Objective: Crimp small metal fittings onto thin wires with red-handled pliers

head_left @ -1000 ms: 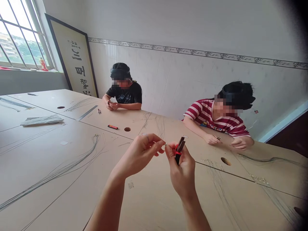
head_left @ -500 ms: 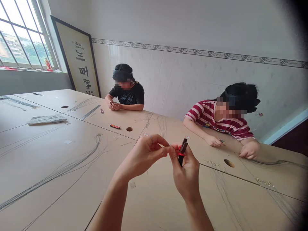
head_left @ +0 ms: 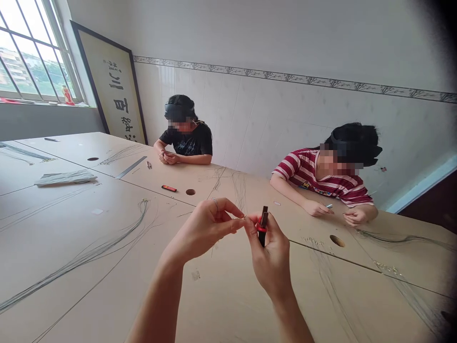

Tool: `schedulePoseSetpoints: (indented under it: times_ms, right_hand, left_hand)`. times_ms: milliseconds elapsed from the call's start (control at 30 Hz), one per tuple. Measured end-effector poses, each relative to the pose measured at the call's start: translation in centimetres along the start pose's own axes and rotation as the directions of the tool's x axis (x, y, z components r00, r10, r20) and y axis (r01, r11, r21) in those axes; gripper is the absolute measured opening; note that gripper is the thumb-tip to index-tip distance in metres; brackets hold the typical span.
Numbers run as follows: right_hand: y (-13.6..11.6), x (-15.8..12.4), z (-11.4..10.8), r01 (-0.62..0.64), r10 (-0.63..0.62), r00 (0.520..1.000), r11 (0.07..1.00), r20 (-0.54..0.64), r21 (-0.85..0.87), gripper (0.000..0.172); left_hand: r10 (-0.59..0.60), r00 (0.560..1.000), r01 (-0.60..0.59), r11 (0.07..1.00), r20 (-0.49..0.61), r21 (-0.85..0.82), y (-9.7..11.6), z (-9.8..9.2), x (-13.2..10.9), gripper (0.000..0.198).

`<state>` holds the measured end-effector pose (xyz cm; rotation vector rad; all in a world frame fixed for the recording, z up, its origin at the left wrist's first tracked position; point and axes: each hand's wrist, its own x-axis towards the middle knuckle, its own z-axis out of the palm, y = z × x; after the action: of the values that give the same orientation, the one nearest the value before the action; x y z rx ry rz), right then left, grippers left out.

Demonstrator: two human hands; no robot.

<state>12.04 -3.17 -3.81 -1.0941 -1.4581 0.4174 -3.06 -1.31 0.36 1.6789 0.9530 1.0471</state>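
Observation:
My left hand [head_left: 209, 231] pinches thumb and forefinger around a thin wire, mostly hidden by the fingers; a short length of it hangs below the palm. My right hand [head_left: 273, 257] wraps around a pair of pliers [head_left: 263, 224] with dark jaws and red-and-black handles. Its thumb and forefinger tips meet my left fingertips, where a tiny gold-coloured piece barely shows. The plier jaws point upward, with nothing visible between them. Both hands are raised over the table [head_left: 221, 305].
A bundle of thin grey wires [head_left: 117, 238] lies on the left. More wires [head_left: 326, 276] with small metal ends lie on the right. Beyond sit a box cutter [head_left: 169, 188], a steel ruler [head_left: 131, 167] and a round hole [head_left: 190, 192]. Two co-workers [head_left: 189, 140] sit across the table.
The pliers stand more upright and their jaws look closer together. Both hands sit slightly further left in view, still fingertip to fingertip. The right-hand co-worker's hand has come off the wire bundle.

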Motion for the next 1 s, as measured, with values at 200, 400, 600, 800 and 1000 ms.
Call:
schedulePoseSetpoints:
  times_ms: [200,400,600,800,1000]
  right_hand:
    - [0.01,-0.01,-0.08,0.035,-0.036,0.999,0.997,-0.01,-0.066,0.02]
    - [-0.14,0.05,-0.06,0.033,-0.033,0.999,0.997,0.001,-0.07,0.02]
    - [-0.22,0.11,-0.19,0.036,-0.036,0.999,0.996,0.007,-0.079,0.018]
    - [-0.12,0.08,-0.3,0.033,-0.031,0.999,0.997,0.019,-0.075,0.019]
    - [-0.31,0.2,-0.26,0.035,-0.032,0.999,0.996,0.03,-0.087,0.021]
  left_hand:
    - [0.004,1.0,-0.003,0.999,-0.02,0.034,-0.19,-0.11,-0.03,0.018]
    - [0.022,0.999,-0.021,0.999,-0.032,0.027,-0.18,-0.03,0.06,0.017]
    - [0.027,0.999,-0.027,1.0,-0.04,0.011,-0.13,0.08,0.12,0.018]
    - [0.025,0.998,-0.025,1.0,-0.049,0.006,-0.02,0.28,0.11,0.016]
    - [0.024,0.999,-0.024,1.0,-0.039,0.015,0.02,0.21,0.13,0.015]
